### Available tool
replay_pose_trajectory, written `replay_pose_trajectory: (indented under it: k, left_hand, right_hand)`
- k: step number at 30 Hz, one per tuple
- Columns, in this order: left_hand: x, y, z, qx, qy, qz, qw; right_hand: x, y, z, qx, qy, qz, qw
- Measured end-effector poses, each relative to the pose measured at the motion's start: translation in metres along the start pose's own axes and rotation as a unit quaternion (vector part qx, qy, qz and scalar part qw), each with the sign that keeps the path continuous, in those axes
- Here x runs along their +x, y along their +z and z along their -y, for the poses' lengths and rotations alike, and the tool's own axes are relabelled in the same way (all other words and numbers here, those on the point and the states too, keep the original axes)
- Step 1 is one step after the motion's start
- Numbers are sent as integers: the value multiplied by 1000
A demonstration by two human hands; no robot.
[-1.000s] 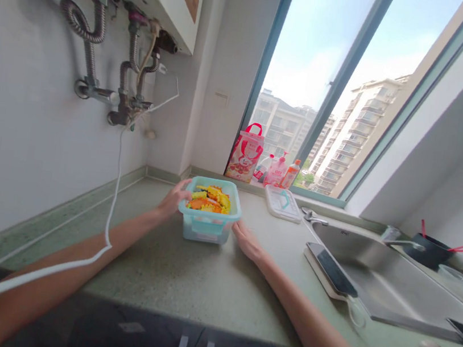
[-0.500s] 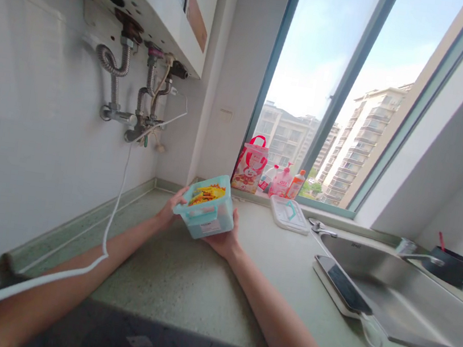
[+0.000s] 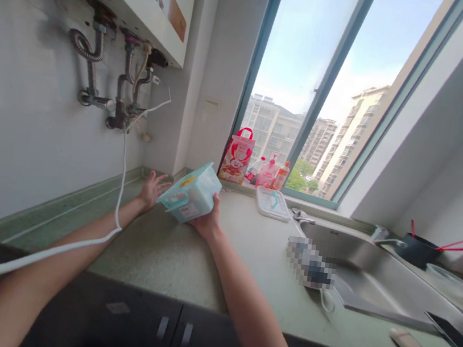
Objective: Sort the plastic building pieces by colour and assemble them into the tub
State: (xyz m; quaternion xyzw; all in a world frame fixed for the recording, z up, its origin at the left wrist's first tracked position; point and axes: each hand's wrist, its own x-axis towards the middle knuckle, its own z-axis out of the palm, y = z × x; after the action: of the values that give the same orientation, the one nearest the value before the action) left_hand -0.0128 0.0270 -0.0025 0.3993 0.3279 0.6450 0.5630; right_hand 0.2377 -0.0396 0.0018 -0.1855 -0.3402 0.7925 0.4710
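Note:
A small light-blue plastic box [image 3: 191, 194] is tilted steeply to the left above the green counter [image 3: 185, 259]. Only a bit of its yellow contents shows at the rim. My right hand [image 3: 207, 222] grips the box from below and behind. My left hand [image 3: 152, 189] is beside the box's lowered left edge, fingers spread, palm toward the opening, holding nothing. The box's clear lid with a teal handle [image 3: 272, 203] lies flat on the counter to the right.
A red-handled bag [image 3: 237, 160] and bottles [image 3: 269, 173] stand on the window sill. A steel sink [image 3: 377, 271] lies to the right, with a dark pot [image 3: 419, 249] behind it. A white cable [image 3: 120, 181] hangs from the wall pipes [image 3: 117, 94].
The box stood on the counter between both hands, then was lifted. Now it tips further left in my right hand alone; my left hand has let go and opened.

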Motion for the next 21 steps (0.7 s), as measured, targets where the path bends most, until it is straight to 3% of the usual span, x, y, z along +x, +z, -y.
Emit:
replay_pose_trajectory:
  k: [6,12,21]
  left_hand:
    - [3,-5,0,-40,30,-38,998]
    - [8,-22,-4,0,41,-39,998]
    - [13,-25,-4,1,-9,63,998]
  right_hand:
    - [7,-8,6,-22,22,16,999]
    - [21,-9,10,-42,44,-61,996]
    - [22,15,2,-94,22,-187,978]
